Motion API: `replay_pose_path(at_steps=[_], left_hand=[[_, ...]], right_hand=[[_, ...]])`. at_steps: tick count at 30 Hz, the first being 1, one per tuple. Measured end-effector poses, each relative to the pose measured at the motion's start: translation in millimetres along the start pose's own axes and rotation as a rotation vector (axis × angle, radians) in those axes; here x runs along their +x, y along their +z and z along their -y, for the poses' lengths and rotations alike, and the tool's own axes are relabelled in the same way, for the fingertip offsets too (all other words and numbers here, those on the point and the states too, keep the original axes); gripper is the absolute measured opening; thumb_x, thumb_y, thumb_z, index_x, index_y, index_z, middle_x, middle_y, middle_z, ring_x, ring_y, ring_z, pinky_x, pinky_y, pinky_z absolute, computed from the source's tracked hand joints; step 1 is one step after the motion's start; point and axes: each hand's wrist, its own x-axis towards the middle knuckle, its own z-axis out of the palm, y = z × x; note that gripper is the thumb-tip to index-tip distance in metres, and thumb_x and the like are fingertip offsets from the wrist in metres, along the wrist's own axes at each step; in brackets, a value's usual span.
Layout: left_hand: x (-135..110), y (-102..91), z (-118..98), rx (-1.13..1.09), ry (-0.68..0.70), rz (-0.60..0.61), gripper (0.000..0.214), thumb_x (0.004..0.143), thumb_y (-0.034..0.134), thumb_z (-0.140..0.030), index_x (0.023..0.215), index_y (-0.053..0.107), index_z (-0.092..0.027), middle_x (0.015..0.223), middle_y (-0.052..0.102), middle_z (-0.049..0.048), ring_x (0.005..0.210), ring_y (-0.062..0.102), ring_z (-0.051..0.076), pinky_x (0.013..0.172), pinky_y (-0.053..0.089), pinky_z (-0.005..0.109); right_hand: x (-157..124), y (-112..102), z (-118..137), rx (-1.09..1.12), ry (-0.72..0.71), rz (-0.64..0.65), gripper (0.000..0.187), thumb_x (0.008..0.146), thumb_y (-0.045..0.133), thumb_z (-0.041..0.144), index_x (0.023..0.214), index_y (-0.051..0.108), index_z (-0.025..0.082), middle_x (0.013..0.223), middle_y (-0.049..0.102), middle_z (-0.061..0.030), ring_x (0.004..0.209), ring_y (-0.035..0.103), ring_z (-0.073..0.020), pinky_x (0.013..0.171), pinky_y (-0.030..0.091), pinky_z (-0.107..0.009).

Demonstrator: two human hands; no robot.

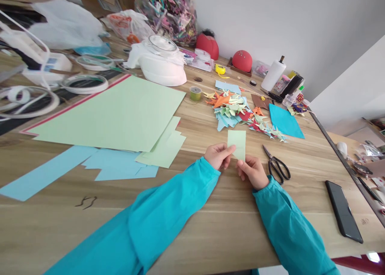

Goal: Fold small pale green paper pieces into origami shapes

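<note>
Both hands hold a small light green paper rectangle (237,143) just above the wooden table (210,210). My left hand (219,155) pinches its lower left edge, fingers closed. Its bottom edge is pinched by my right hand (252,171), also closed. Both arms wear teal sleeves. Black scissors (277,165) lie shut just right of my right hand.
A pile of folded coloured paper shapes (240,112) lies beyond the hands, beside a teal sheet (284,121). Large light green sheets (120,114) and blue offcuts (90,164) lie left. A black phone (343,210) rests at right. Tape rolls, bags and a white container (161,64) crowd the back.
</note>
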Motion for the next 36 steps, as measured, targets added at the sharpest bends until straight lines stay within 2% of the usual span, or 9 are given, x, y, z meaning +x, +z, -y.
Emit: replay_pose_path(at_steps=[6,10,15,24,33,36], left_hand=[[-1.9,1.5,2.4,0.176,0.025,0.055,0.043,0.045,0.077,-0.043,0.049,0.045,-0.015,0.034,0.048,-0.0057,0.024,0.038,0.005,0.026,0.026,0.017],[-1.3,1.0,3.8,0.206,0.032,0.046,0.042,0.047,0.076,-0.045,0.050,0.046,-0.015,0.033,0.047,-0.0056,0.025,0.038,0.005,0.026,0.026,0.017],[-2.1,0.9,3.9,0.201,0.004,0.028,0.044,0.050,0.073,-0.048,0.047,0.044,-0.015,0.033,0.047,-0.0051,0.024,0.038,0.005,0.026,0.026,0.017],[-6.0,3.0,0.9,0.165,0.016,-0.018,0.047,0.064,0.063,-0.052,0.040,0.044,-0.016,0.031,0.044,-0.0031,0.024,0.038,0.006,0.027,0.024,0.018],[-6.8,5.3,-1.7,0.165,-0.006,-0.082,0.049,0.064,0.060,-0.057,0.042,0.047,-0.015,0.032,0.046,-0.0027,0.024,0.038,0.007,0.026,0.024,0.019],[-5.0,3.9,-1.7,0.157,-0.004,-0.076,0.051,0.063,0.060,-0.058,0.040,0.048,-0.015,0.034,0.048,-0.0013,0.025,0.039,0.007,0.027,0.026,0.019]], right_hand=[[1.0,2.0,-0.1,0.018,-0.002,-0.036,0.031,0.077,0.056,0.044,0.067,0.056,0.015,0.047,0.051,0.0037,0.034,0.041,-0.0056,0.035,0.028,-0.019],[1.6,0.5,-1.4,0.035,0.011,-0.027,0.030,0.077,0.056,0.043,0.067,0.058,0.015,0.047,0.052,0.0035,0.034,0.042,-0.0057,0.035,0.028,-0.019],[1.8,-2.0,-3.7,0.074,0.044,-0.018,0.029,0.076,0.058,0.041,0.067,0.060,0.014,0.046,0.053,0.0031,0.034,0.042,-0.0059,0.035,0.028,-0.018],[0.9,1.5,-0.3,0.106,0.076,-0.002,0.029,0.073,0.061,0.041,0.064,0.061,0.014,0.045,0.053,0.0028,0.035,0.042,-0.0061,0.035,0.030,-0.018],[0.9,2.0,0.8,0.089,0.072,0.001,0.030,0.073,0.061,0.042,0.064,0.060,0.014,0.044,0.052,0.0032,0.034,0.042,-0.0059,0.034,0.029,-0.018],[1.0,3.7,1.0,0.034,0.050,-0.035,0.033,0.073,0.060,0.046,0.064,0.059,0.014,0.045,0.052,0.0035,0.034,0.042,-0.0060,0.035,0.029,-0.019]])
